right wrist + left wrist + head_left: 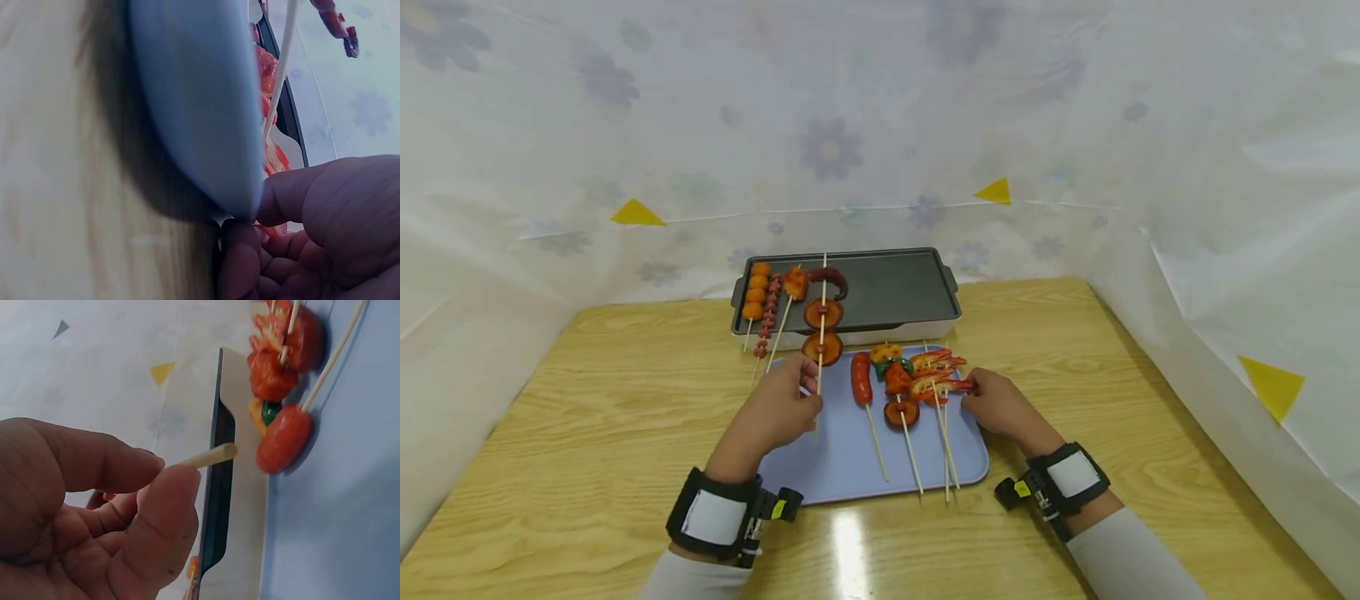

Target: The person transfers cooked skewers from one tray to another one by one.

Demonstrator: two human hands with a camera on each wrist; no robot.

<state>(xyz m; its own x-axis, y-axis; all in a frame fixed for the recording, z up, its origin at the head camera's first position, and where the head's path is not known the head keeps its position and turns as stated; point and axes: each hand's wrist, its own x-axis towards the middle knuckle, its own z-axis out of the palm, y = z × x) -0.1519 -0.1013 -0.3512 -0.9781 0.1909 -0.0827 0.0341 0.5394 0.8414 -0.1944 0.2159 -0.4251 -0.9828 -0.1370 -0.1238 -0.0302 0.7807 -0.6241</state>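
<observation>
The tray is set before the griddle, its right edge gripped by the right hand. By the left hand — thumb and fingertip together — a two-disc skewer is pinched over the griddle's front edge.

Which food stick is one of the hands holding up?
The skewer with two round orange-brown slices, pinched by the left hand; the other skewers rest on the blue tray or black grill.

That tray is lilac-blue, the griddle dark grey, mushroom skewer brown-orange, bench yellow wood-grain, sheeting white with purple flowers.
</observation>
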